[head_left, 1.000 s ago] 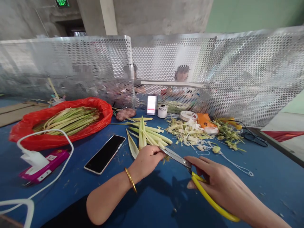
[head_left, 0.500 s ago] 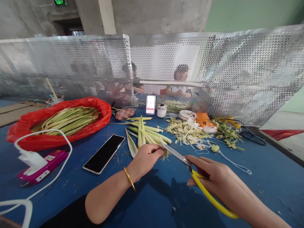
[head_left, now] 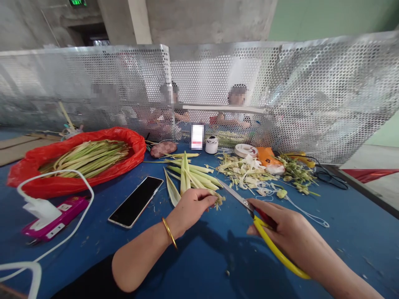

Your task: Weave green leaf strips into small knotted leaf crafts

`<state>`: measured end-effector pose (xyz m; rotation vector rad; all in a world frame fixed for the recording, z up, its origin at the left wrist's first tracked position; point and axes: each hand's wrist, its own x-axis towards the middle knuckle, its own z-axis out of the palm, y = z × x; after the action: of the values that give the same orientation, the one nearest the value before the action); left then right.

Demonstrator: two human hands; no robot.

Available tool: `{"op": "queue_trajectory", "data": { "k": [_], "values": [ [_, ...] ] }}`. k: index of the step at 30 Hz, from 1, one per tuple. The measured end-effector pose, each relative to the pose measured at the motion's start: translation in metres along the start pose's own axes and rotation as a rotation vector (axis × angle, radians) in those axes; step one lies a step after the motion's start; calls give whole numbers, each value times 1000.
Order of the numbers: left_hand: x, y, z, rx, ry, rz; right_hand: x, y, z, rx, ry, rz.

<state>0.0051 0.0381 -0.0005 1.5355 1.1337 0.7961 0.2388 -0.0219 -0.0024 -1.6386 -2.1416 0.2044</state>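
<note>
My left hand (head_left: 191, 207), wearing a gold bangle (head_left: 169, 233), is closed with thumb and fingers pinched on a small plant piece (head_left: 220, 201). Its pale, frayed end sticks out past the fingertips; the rest is hidden by the hand. Just behind lie pale green leaves (head_left: 186, 172), long and pointed, fanned out on the table. My right hand (head_left: 285, 224) grips scissors with yellow handles (head_left: 277, 254). Their blades (head_left: 233, 193) point up and left, looking closed or nearly so, a little to the right of the plant piece and apart from it.
A red plastic bag (head_left: 137, 143) holding long green stalks lies left, near a phone (head_left: 136, 202) and purple power strip (head_left: 67, 207) with a white cable. Plant scraps (head_left: 243, 172), tape (head_left: 246, 150) and white string (head_left: 307, 216) lie right. A perforated metal screen (head_left: 215, 79) stands behind; people sit beyond it.
The scissors have drawn slightly right, away from my left fingertips. More of the plant piece's frayed end now shows. My left hand has stayed almost in place.
</note>
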Motion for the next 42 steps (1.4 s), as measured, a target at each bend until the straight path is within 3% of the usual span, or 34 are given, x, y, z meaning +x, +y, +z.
{"op": "queue_trajectory", "data": {
  "k": [5, 9, 13, 17, 20, 25, 29, 32, 36, 42],
  "values": [
    [1, -3, 4, -335, -25, -124, 7, 14, 5, -217, -20, 129],
    [-1, -4, 7, -677, -66, -251, 8, 17, 10, -291, -201, 33],
    [-4, -6, 12, -853, -88, -284, 6, 11, 17, -238, -303, -48],
    [-6, -7, 18, -892, -84, -279, 4, 10, 17, -177, -304, -58],
    [-9, -7, 24, -933, -59, -262, 5, 9, 13, -36, -210, -14],
    [-15, -11, 37, -881, -31, -194, 6, -16, 27, 646, -124, 203],
    [-17, -15, 44, -889, -134, -193, 4, -39, 45, 1006, -131, 319],
    [-17, -15, 42, -876, -189, -182, 3, -43, 47, 1078, -102, 380],
    [-15, -10, 32, -788, -102, -205, 3, -38, 43, 1087, -105, 403],
    [-18, -1, 32, -348, -115, -47, -3, -36, 47, 954, -213, 313]
  ]
}}
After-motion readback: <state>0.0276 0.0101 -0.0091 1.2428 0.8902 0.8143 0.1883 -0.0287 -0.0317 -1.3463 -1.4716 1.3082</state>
